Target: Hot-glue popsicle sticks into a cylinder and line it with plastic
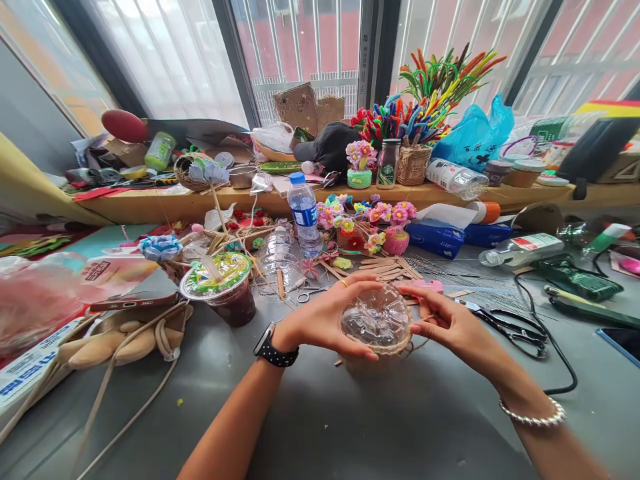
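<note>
Before me, in the middle of the grey table, is a clear plastic bottle bottom (pixel 377 319), its ribbed base facing up. Brown twine (pixel 395 347) runs round its edge. My left hand (pixel 330 317) is closed around the left side, thumb at the near edge and fingers over the far edge. On the right side, my right hand (pixel 443 320) pinches at the twine with thumb and fingertips; a loose strand shows just below. The lower part of the plastic piece is blurred against the table.
Behind the hands lie flat wooden sticks (pixel 393 269) and small scissors (pixel 311 294). Large black-handled scissors (pixel 515 327) and a black cable (pixel 547 360) are at right. A lidded drink cup (pixel 223 287) stands left, near a water bottle (pixel 304 213) and yarn flowers (pixel 367 217).
</note>
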